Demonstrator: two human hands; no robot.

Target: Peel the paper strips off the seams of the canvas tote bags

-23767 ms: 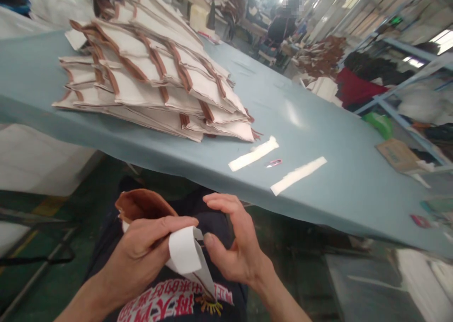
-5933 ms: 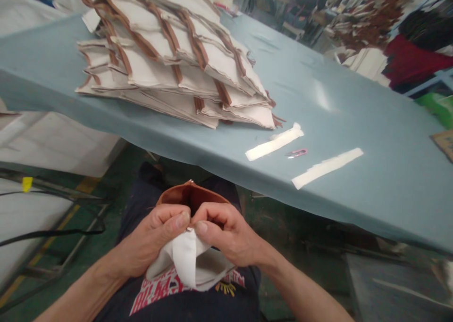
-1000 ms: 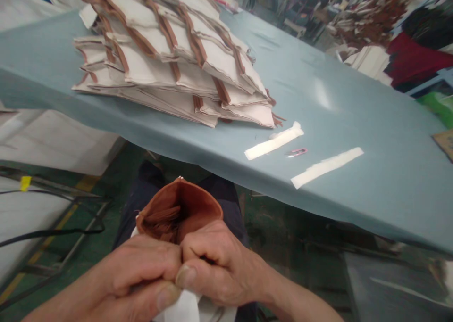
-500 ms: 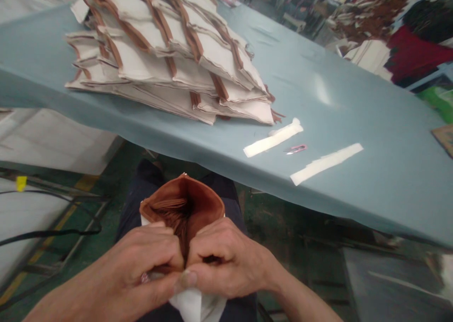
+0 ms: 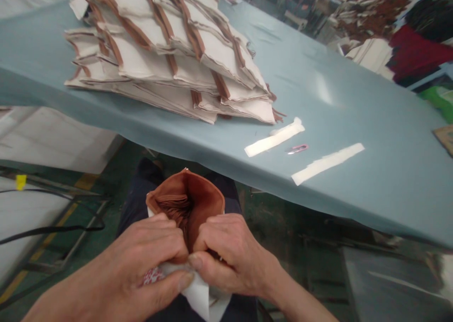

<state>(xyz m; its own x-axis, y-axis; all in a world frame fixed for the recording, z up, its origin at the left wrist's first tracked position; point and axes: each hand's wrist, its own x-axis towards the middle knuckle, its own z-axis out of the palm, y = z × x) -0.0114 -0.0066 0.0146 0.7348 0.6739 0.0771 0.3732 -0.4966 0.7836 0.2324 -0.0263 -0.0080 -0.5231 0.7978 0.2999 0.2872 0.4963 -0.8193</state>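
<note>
A fabric bag (image 5: 208, 194), white outside with a brown lining, rests in my lap with its mouth gaping upward. Inside it are folded brown strips (image 5: 175, 206). My left hand (image 5: 155, 251) is closed on the near left part of the rim, thumb on the white outer cloth (image 5: 198, 296). Close beside it, my right hand (image 5: 230, 253) pinches the near right part of the rim. The thumbs almost meet. A small red-and-white patterned patch (image 5: 154, 276) shows under my left fingers; what it belongs to is unclear.
A blue-covered table (image 5: 354, 110) stretches across in front of me. On it lie a stack of white pieces with brown edging (image 5: 148, 67), two white strips (image 5: 274, 138) and pink thread snips (image 5: 297, 148). A black cable (image 5: 53, 229) runs at the left.
My hands have shifted slightly on the bag's near rim and the thumbs have drawn apart a little. More white cloth and the patterned patch now show. The bag's mouth stays open.
</note>
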